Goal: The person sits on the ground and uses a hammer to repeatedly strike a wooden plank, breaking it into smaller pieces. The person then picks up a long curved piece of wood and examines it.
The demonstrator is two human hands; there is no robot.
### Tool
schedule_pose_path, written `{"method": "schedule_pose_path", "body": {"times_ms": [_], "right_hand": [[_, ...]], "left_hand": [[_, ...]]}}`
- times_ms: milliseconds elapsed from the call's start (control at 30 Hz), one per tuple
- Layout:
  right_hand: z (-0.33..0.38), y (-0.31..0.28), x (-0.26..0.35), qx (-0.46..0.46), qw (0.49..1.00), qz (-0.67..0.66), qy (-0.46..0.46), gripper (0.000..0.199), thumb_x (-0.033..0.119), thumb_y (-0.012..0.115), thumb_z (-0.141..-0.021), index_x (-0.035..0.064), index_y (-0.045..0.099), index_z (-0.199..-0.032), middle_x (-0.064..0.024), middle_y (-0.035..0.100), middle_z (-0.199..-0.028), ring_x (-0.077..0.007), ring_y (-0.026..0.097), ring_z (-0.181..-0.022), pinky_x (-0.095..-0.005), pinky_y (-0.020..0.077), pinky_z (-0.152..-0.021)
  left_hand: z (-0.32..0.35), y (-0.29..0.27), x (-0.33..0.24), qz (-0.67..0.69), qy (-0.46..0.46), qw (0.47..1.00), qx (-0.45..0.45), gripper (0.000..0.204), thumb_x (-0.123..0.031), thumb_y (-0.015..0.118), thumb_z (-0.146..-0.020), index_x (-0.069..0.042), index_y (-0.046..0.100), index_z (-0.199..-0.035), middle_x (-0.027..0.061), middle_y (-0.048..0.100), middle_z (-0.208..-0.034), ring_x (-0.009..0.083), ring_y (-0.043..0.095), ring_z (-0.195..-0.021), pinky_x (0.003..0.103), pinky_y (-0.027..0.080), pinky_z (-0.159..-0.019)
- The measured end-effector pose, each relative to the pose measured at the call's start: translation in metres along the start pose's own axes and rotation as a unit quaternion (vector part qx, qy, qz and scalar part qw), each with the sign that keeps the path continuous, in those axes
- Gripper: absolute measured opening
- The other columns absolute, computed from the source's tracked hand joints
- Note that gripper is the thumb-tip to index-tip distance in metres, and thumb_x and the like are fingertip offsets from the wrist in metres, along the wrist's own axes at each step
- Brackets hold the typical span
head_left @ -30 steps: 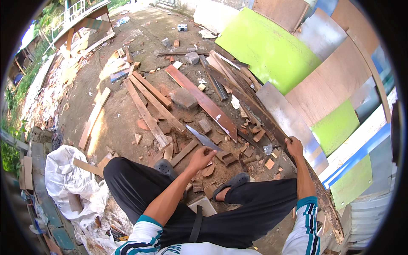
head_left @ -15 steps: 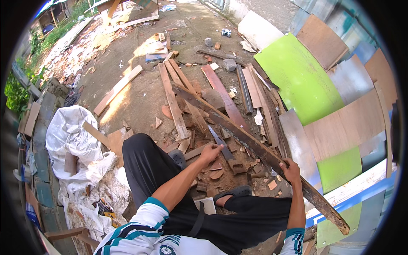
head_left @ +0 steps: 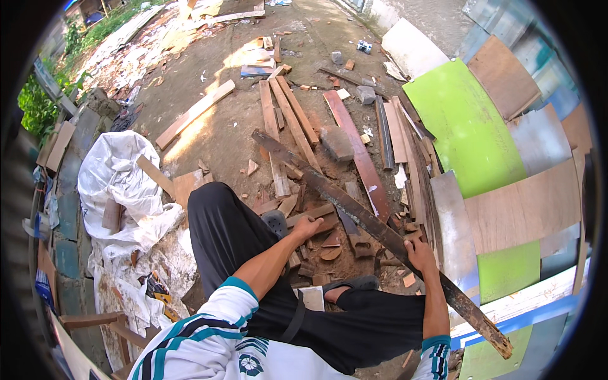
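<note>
A long, dark, weathered plank [head_left: 354,206] slants across in front of me, from the upper middle to the lower right. Its lower end is broken and rough. My right hand [head_left: 419,253] is wrapped round the plank's lower half. My left hand [head_left: 308,227] hovers above the scrap wood, left of the plank and apart from it. Its fingers are curled closed; whether anything is in them is hidden. What looks like a handsaw [head_left: 348,225] lies beneath the plank, its bluish blade partly covered.
Loose boards [head_left: 273,139] and a reddish plank [head_left: 361,152] lie ahead, beside a stone block [head_left: 337,144]. A white sack [head_left: 120,190] sits at left. Green panels [head_left: 462,126] and plywood sheets [head_left: 519,202] line the right side. Wood offcuts surround my feet.
The view has shifted, moving the scene slightly rightward. My left hand has drawn back from the saw blade. The plank's far end has swung a little lower; my right hand still grips it.
</note>
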State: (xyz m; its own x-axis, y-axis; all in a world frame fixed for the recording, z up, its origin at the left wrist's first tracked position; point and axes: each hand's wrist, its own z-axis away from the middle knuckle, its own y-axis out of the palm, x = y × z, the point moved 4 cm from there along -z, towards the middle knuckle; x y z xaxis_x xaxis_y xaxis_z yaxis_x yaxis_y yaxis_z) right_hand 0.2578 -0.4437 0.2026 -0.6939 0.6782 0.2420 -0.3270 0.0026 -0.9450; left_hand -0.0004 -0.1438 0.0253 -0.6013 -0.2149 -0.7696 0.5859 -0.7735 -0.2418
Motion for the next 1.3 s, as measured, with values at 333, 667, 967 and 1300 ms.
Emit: {"method": "schedule_pose_path", "body": {"times_ms": [333,667,967,1300], "right_hand": [[-0.011,0.003,0.013,0.023,0.998,0.062,0.004,0.063,0.057,0.042,-0.1,-0.0013,0.066,-0.096,-0.0329,0.066,-0.083,-0.0507,0.065,-0.084,-0.0578,0.0509,-0.074],[0.016,-0.021,0.037,-0.033,0.987,0.153,-0.038,0.076,0.071,0.051,-0.09,-0.0036,0.065,-0.095,-0.0233,0.069,-0.077,-0.0395,0.07,-0.074,-0.0481,0.0543,-0.063],[0.067,-0.034,0.056,-0.204,0.955,0.185,-0.109,0.048,0.048,0.077,-0.079,0.0039,0.065,-0.095,-0.0108,0.068,-0.084,-0.0283,0.065,-0.086,-0.0411,0.0492,-0.082],[0.062,-0.039,0.077,-0.306,0.917,0.197,-0.165,0.06,0.031,0.088,-0.065,0.0069,0.06,-0.112,-0.0078,0.061,-0.116,-0.0272,0.054,-0.114,-0.0519,0.0367,-0.102]], "left_hand": [[-0.023,-0.01,0.031,0.08,-0.075,0.991,0.082,0.062,-0.052,0.064,-0.094,0.002,0.06,-0.124,0.0108,0.066,-0.1,0.0189,0.061,-0.074,0.033,0.048,-0.058],[-0.011,0.009,-0.029,0.385,-0.081,0.905,0.164,0.111,-0.069,0.058,-0.089,0.001,0.005,-0.158,0.0236,0.024,-0.16,0.0363,0.032,-0.145,0.045,0.032,-0.119],[-0.019,0.042,-0.086,0.561,-0.137,0.811,0.095,0.106,-0.084,0.055,-0.079,-0.006,0.037,-0.148,0.0172,0.042,-0.144,0.0361,0.042,-0.133,0.055,0.029,-0.115],[0.002,0.002,-0.12,0.704,-0.05,0.708,-0.014,0.09,-0.088,0.042,-0.078,-0.006,0.056,-0.112,0.013,0.058,-0.103,0.0294,0.056,-0.099,0.056,0.044,-0.096]]}}
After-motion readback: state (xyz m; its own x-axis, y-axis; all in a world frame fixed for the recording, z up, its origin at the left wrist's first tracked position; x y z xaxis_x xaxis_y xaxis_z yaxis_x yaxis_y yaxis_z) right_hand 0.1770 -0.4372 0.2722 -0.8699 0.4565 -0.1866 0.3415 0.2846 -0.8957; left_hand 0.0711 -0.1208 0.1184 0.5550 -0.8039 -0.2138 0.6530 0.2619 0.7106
